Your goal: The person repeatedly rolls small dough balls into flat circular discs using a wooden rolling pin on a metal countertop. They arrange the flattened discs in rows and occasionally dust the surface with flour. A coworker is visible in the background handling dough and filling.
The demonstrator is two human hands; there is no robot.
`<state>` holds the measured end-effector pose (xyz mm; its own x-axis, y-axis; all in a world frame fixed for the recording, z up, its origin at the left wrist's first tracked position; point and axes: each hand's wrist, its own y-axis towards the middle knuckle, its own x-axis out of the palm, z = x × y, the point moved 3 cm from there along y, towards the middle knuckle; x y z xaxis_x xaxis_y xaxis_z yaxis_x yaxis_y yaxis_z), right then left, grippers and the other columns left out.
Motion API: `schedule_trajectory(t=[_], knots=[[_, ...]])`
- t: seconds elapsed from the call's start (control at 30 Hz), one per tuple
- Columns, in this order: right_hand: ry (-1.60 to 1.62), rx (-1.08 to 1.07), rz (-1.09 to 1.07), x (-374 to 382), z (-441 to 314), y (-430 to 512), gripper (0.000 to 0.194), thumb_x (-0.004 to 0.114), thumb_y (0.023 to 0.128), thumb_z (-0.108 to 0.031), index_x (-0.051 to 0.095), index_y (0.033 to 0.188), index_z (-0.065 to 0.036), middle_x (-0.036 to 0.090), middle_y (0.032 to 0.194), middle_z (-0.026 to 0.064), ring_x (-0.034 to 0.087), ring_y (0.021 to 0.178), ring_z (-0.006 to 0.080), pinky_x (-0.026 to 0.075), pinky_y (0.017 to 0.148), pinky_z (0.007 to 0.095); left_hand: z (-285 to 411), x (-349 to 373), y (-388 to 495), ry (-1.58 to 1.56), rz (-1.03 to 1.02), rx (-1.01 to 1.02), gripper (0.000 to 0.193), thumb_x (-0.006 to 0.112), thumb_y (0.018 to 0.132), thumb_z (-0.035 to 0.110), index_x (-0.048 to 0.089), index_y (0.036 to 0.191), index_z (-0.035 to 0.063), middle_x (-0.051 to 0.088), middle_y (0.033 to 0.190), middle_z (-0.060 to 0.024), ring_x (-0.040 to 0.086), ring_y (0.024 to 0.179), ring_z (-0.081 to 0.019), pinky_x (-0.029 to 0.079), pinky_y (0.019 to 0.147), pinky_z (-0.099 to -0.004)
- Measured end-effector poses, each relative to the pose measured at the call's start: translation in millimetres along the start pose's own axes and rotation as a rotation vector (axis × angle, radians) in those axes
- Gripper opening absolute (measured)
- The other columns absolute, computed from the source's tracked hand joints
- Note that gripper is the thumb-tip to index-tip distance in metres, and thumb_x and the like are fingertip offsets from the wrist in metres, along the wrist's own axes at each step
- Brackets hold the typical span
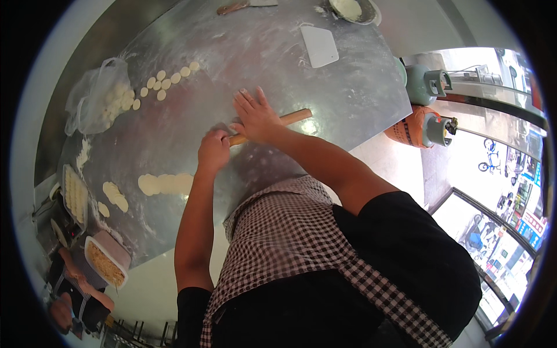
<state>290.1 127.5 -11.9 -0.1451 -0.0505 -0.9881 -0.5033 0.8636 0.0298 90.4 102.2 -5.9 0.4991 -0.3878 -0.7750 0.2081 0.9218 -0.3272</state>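
Note:
A wooden rolling pin [296,116] lies slantwise on the floury metal table [270,52]. Over the pin, the palm of my right hand [256,116] lies flat with its fingers stretched out and apart. My left hand [214,150] is curled at the pin's left end; its fingertips are hidden, so what it holds cannot be seen. Overlapping rolled dough wrappers [165,184] form a row beside my left forearm. Further left is a smaller overlapping group of wrappers [115,196]. Several small flattened dough discs [160,84] are scattered beyond my left hand.
A plastic bag [93,93] holds more dough pieces. A tray of shaped dough [74,195] and a tub of filling [106,263] stand at the left, near another person [78,291]. A white dough scraper [320,47] and a bowl [367,12] lie far off; gas cylinders [420,82] stand right.

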Motion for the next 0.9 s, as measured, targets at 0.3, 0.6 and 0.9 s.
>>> schedule_trajectory(t=[0.3, 0.6, 0.9], knots=[[0.009, -0.067, -0.078, -5.3, -23.9, -54.4, 0.081, 0.047, 0.106, -0.062, 0.049, 0.157, 0.001, 0.046, 0.167, 0.0173, 0.036, 0.159, 0.0335, 0.02, 0.13, 0.0631, -22.6, -4.3, -25.7, -0.094, -0.17, -0.244, 0.021, 0.065, 0.1, 0.028, 0.075, 0.107, 0.0109, 0.075, 0.108, -0.0169, 0.07, 0.102, -0.0396, 0.056, 0.089, -0.0507], [-0.008, -0.053, -0.164, -6.6, -19.0, -38.6, 0.075, 0.043, 0.109, -0.058, 0.053, 0.154, 0.002, 0.046, 0.166, 0.0167, 0.037, 0.157, 0.0334, 0.02, 0.13, 0.0618, -17.6, -12.8, -3.8, -0.052, -0.128, -0.201, 0.022, 0.065, 0.099, 0.027, 0.076, 0.107, 0.0091, 0.077, 0.1, -0.0151, 0.073, 0.099, -0.0382, 0.056, 0.089, -0.0504], [-0.12, -0.086, 0.104, -0.4, -4.2, 12.4, 0.081, 0.047, 0.105, -0.064, 0.054, 0.154, 0.0, 0.049, 0.164, 0.016, 0.041, 0.155, 0.0328, 0.023, 0.129, 0.0632, -18.8, -18.0, -14.1, -0.161, -0.017, -0.136, 0.021, 0.067, 0.097, 0.026, 0.076, 0.105, 0.0089, 0.078, 0.106, -0.0165, 0.073, 0.098, -0.0387, 0.056, 0.087, -0.0498]])
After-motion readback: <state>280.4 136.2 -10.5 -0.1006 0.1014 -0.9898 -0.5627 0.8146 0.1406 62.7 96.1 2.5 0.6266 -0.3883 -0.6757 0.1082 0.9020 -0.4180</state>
